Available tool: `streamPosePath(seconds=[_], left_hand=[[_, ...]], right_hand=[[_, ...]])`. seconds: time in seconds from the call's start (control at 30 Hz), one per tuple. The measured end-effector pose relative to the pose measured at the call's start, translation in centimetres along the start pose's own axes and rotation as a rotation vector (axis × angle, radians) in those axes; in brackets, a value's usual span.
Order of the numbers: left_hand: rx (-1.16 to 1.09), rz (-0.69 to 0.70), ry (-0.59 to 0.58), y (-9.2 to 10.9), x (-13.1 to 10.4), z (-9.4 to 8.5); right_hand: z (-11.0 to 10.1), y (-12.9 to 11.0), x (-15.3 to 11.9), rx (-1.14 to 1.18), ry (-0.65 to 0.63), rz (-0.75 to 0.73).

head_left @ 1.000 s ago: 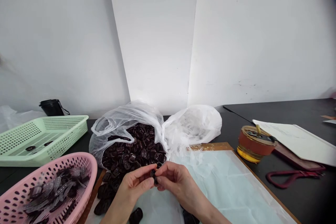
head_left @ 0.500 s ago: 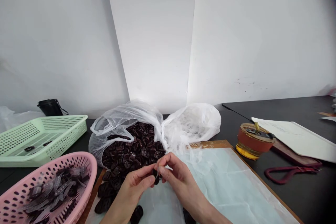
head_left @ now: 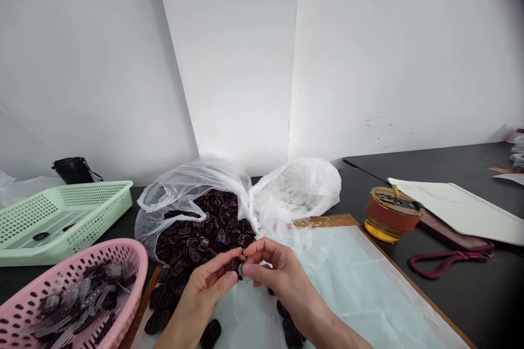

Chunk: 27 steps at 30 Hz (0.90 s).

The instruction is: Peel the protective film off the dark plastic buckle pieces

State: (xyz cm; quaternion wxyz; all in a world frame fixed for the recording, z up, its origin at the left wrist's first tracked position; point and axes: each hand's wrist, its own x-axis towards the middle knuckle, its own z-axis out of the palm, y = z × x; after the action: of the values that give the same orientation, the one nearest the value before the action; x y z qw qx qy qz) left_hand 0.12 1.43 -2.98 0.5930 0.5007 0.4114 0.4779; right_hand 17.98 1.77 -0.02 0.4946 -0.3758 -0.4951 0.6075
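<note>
Dark, glossy plastic makes up the small rounded piece [head_left: 240, 269] pinched between my two hands, raised over the pale blue sheet [head_left: 356, 278]. My left hand [head_left: 213, 281] grips it with thumb and fingers from one side, and my right hand [head_left: 274, 270] holds it from the other, the fingertips of both nearly meeting.

Room is tight on my left: loose dark brown plastic pieces [head_left: 166, 295] crowd up to my forearm, and just past them curves the rim of the pink perforated plastic basket [head_left: 140, 264], filled with clear and dark strips. Behind that stands the pale green perforated plastic tray [head_left: 123, 199]. Straight ahead, just beyond my fingers, the sheer white plastic bag [head_left: 192, 180] spills its dark heap, with a second white bag of translucent bits [head_left: 303, 188] touching it on the right.

My widest room is to the right, where the sheet runs flat to the slanting edge of the brown wooden board [head_left: 339, 220]. Outside that edge, on the black surface [head_left: 478, 300], sit the round amber glass jar with a reddish-brown band [head_left: 391, 218] and the dark red-handled scissors [head_left: 436, 268].
</note>
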Motion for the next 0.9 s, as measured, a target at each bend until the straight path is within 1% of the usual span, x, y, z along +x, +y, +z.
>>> streamPosePath(seconds=[0.17, 0.33, 0.43, 0.53, 0.7, 0.9], left_hand=[[0.100, 0.039, -0.057, 0.1, -0.2, 0.0], [0.122, 0.078, -0.048, 0.0, -0.3, 0.3], [0.226, 0.085, -0.086, 0.0, -0.2, 0.1], [0.293, 0.105, -0.096, 0.0, -0.2, 0.0], [0.321, 0.131, -0.106, -0.1, -0.3, 0.2], [0.320, 0.152, -0.072, -0.3, -0.2, 0.1]], right_hand=[[-0.3, -0.1, 0.0, 0.034, -0.003, 0.109], [-0.4, 0.1, 0.1, -0.011, 0.009, 0.156], [-0.5, 0.3, 0.2, -0.004, 0.001, 0.164], [-0.5, 0.4, 0.1, 0.003, -0.009, 0.167], [-0.5, 0.6, 0.2, -0.016, -0.008, 0.164], [-0.7, 1.0, 0.4, -0.034, 0.011, 0.133]])
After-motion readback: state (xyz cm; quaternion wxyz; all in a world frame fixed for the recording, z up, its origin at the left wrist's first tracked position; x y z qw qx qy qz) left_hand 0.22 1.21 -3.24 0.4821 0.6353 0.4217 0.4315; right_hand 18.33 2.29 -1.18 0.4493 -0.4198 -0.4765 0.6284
